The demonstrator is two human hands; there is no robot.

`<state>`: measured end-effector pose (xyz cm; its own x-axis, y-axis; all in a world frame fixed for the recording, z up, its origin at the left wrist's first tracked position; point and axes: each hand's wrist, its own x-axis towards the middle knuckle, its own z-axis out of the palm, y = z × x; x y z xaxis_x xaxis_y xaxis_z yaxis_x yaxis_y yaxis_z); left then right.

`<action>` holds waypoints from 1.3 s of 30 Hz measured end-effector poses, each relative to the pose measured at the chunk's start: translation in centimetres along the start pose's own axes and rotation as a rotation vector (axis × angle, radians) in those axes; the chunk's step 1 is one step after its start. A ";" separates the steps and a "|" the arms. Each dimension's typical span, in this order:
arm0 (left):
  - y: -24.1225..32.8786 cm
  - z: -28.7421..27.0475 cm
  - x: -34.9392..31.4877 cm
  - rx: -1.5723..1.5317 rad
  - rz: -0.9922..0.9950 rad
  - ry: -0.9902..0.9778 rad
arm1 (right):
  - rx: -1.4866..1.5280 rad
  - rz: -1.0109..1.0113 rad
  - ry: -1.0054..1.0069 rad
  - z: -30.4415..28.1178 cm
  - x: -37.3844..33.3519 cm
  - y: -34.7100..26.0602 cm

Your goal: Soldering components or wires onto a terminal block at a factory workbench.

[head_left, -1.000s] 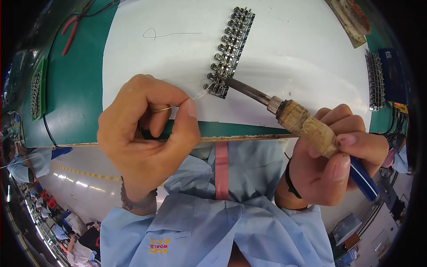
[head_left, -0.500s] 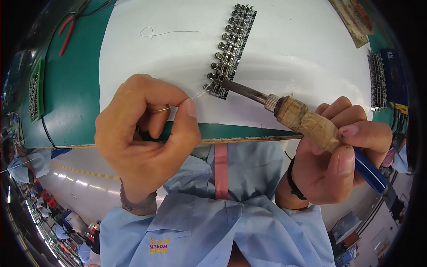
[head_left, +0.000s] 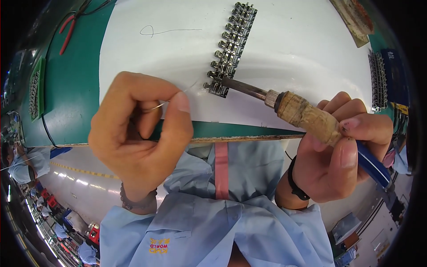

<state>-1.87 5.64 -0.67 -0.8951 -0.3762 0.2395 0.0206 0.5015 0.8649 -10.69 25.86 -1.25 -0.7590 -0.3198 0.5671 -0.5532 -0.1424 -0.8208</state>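
A long dark strip of circuit boards [head_left: 232,46] with a row of shiny metal connectors lies slanted on a white sheet [head_left: 169,58]. My right hand [head_left: 340,153] grips a soldering iron [head_left: 307,118] with a tan wrapped collar and a blue handle. Its dark tip reaches the connectors near the strip's lower end; whether it touches metal I cannot tell. My left hand [head_left: 144,127] pinches a thin solder wire [head_left: 159,106] between thumb and forefinger. The wire's free end points toward the strip, a little apart from it.
Red-handled pliers [head_left: 66,35] lie at the far left on the green mat [head_left: 73,93]. A green board [head_left: 36,89] stands at the left edge. More board strips [head_left: 378,82] sit beside a blue box [head_left: 396,75] at the right. A brownish holder [head_left: 353,20] is at the far right.
My left hand has drawn back slightly to the left, and the solder wire's end has come away from the connectors. The iron's tip stays almost in place.
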 end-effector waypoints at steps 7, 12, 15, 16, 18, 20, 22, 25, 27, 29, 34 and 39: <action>0.0 -0.2 0.2 -0.018 0.012 0.069 | -0.040 0.025 0.074 0.9 0.1 -0.3; 0.0 -0.4 0.0 -0.026 0.007 0.030 | 0.047 -0.059 0.154 0.9 -0.5 -0.1; 0.1 -0.3 -0.1 -0.026 0.016 0.003 | 0.062 -0.059 0.200 0.5 -0.8 0.0; 0.1 -0.1 -0.2 -0.010 0.004 0.000 | 0.051 -0.077 0.187 0.3 -0.9 0.1; 0.2 0.4 0.0 0.006 -0.010 -0.020 | 0.009 -0.117 0.168 -0.3 -0.9 0.2; 0.0 0.8 -0.1 -0.004 0.013 0.027 | 0.003 -0.043 0.203 -0.2 -1.1 -0.1; -0.3 0.7 -0.3 0.047 0.062 0.094 | 0.099 0.045 0.309 1.0 -1.3 -0.3; -0.5 0.2 -0.1 0.048 0.111 0.086 | 0.159 -0.072 0.343 1.3 -0.2 0.7; -0.4 0.0 -0.1 0.066 0.110 0.108 | 0.170 -0.044 0.338 1.5 -0.4 0.5; -0.3 0.5 0.3 0.115 0.092 0.113 | 0.236 0.010 0.338 1.3 -0.7 0.6; 0.8 0.2 0.6 0.069 -0.045 0.164 | 0.175 -0.174 0.227 0.3 0.1 1.4; 1.3 0.3 2.6 0.053 -0.213 -0.040 | 0.120 -0.036 0.198 -0.5 -1.2 1.2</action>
<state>-4.27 5.53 0.91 -0.8935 -0.4478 0.0353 -0.1935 0.4547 0.8694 -10.63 26.58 -2.90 -0.7986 -0.1240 0.5889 -0.5455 -0.2644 -0.7953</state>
